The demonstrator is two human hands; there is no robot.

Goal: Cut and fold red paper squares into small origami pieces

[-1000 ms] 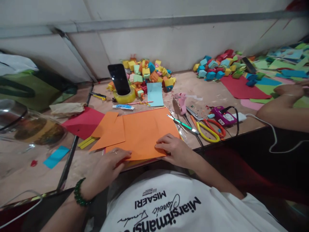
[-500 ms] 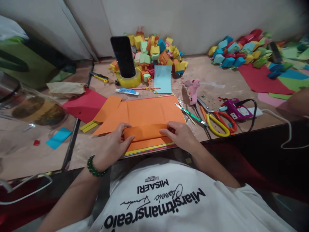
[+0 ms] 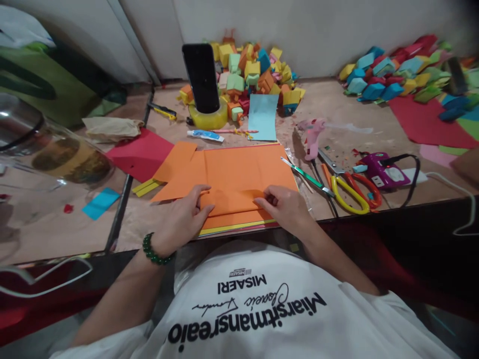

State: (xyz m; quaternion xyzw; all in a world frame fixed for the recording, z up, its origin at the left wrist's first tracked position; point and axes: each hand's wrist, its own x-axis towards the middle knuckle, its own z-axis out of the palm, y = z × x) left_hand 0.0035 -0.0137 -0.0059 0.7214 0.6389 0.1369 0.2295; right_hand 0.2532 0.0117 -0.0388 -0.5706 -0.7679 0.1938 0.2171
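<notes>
An orange sheet of paper point(image 3: 234, 203) lies folded along its near edge, on top of a stack of coloured paper point(image 3: 243, 227) at the table's front. My left hand point(image 3: 185, 217) pinches its left end between thumb and fingers. At the right end, my right hand point(image 3: 286, 207) grips it the same way, fingertips curled under. More orange paper point(image 3: 179, 164) sticks out on the left. Right of the stack lie a craft knife with a green handle point(image 3: 309, 178) and scissors with yellow and red handles point(image 3: 350, 195).
A phone point(image 3: 202, 77) leans upright in a yellow tape roll point(image 3: 210, 118). Behind it is a heap of folded paper pieces point(image 3: 252, 70). A pink glue gun point(image 3: 312, 135), a purple power adapter point(image 3: 385, 172) and a glass bottle point(image 3: 63, 154) stand or lie around. A person's arm point(image 3: 467, 167) shows at right.
The rolled-up flap of the orange sheet now lies flatter between my hands, which keep their hold at both ends. The whole view has shifted slightly, so things appear farther right.
</notes>
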